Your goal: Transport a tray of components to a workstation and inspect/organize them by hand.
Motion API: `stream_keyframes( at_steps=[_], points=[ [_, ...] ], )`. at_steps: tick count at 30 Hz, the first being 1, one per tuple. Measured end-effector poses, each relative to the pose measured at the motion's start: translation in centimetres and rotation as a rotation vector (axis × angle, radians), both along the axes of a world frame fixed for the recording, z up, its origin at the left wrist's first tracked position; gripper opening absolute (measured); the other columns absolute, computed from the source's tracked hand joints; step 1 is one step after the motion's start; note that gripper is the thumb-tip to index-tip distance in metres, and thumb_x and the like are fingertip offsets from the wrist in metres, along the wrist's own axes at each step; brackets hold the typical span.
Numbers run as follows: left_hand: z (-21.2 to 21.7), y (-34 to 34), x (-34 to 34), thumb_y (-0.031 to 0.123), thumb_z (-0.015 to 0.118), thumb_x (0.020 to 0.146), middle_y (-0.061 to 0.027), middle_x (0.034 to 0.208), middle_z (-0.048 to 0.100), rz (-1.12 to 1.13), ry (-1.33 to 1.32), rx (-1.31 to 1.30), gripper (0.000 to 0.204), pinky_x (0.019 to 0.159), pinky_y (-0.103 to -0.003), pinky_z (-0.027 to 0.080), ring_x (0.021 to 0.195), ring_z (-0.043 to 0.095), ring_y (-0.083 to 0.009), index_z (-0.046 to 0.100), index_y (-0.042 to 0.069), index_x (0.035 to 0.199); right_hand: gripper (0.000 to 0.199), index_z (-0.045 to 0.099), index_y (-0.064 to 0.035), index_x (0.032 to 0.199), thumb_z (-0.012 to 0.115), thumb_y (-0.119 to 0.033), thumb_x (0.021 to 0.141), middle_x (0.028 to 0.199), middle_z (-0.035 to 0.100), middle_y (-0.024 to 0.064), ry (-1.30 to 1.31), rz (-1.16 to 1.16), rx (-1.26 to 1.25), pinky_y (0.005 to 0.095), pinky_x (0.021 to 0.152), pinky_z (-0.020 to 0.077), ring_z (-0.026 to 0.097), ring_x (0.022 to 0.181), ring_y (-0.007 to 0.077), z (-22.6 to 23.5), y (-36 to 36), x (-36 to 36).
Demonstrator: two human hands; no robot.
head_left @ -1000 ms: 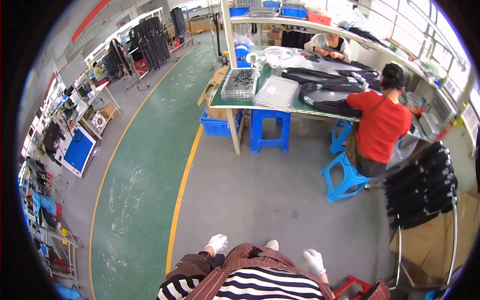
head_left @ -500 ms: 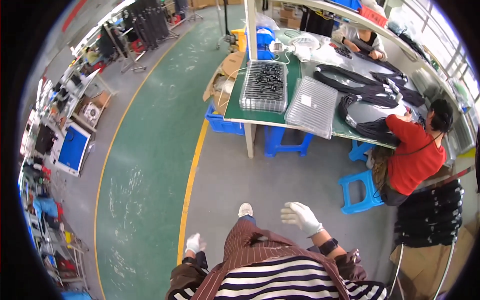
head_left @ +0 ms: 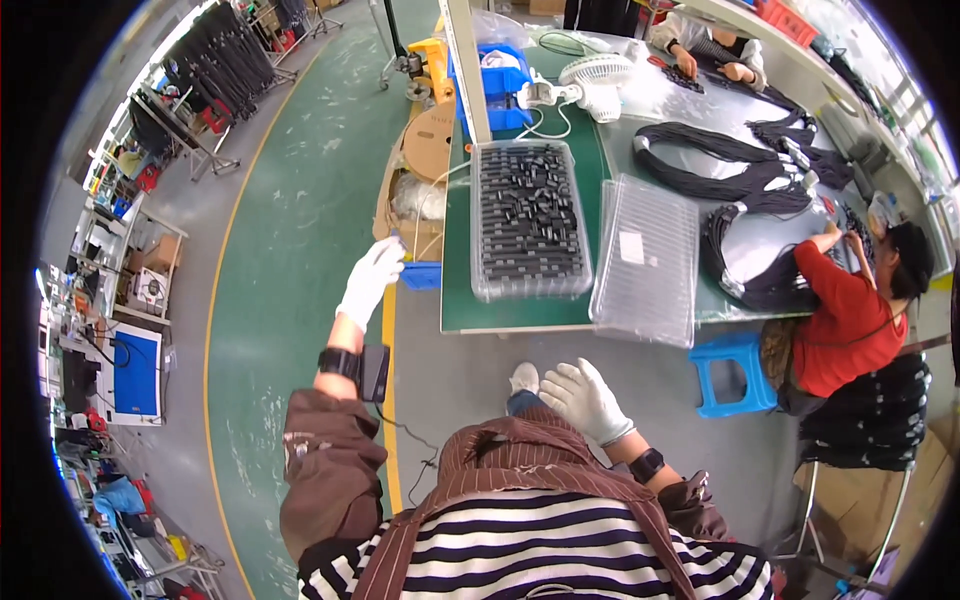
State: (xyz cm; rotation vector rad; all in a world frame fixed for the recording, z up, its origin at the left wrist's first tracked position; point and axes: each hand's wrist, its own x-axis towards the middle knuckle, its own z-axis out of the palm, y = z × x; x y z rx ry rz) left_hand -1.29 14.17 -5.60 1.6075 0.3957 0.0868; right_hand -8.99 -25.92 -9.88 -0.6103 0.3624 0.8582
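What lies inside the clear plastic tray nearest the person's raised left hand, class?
The clear plastic tray holds rows of small black parts, filling most of it. What kind of parts they are is too small to tell, and the tray floor beneath them is mostly covered. The left hand hangs beside it, apart.

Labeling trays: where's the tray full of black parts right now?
Head view, upper centre: the tray of black parts sits on the green table, left of the empty clear tray, ahead of the left hand.

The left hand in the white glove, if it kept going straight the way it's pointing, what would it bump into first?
Probably the cardboard box beside the green table. The left hand reaches up and forward, fingers aimed toward that box and the blue bin under it. Depth is hard to judge, so it might pass above them.
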Motion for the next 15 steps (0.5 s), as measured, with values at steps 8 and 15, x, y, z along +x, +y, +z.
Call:
stream_keyframes(
  at_steps=[8, 15],
  points=[
    [-0.1, -1.5, 22.1, 0.05, 0.05, 0.088, -0.0192, 0.116, 0.059, -0.4, -0.026, 0.771, 0.058, 0.099, -0.037, 0.038, 0.115, 0.052, -0.0317, 0.053, 0.004, 0.123, 0.085, 0.002, 0.005, 0.143, 0.046, -0.046, 0.093, 0.15, 0.01, 0.0245, 0.144, -0.242, 0.083, 0.045, 0.112, 0.0241, 0.018, 0.138, 0.0353, -2.7, 4.8, 7.2],
    [-2.4, -5.6, 35.6, 0.059, 0.039, 0.088, -0.0204, 0.119, 0.058, -0.606, 0.031, 1.046, 0.066, 0.098, -0.041, 0.039, 0.115, 0.052, -0.0343, 0.055, 0.004, 0.12, 0.086, 0.003, 0.0033, 0.144, 0.047, -0.05, 0.091, 0.15, 0.009, 0.023, 0.24, -0.596, -0.006, 0.045, 0.113, 0.0204, 0.015, 0.139, 0.0344, -1.3, 10.4, 7.9]
  ],
)
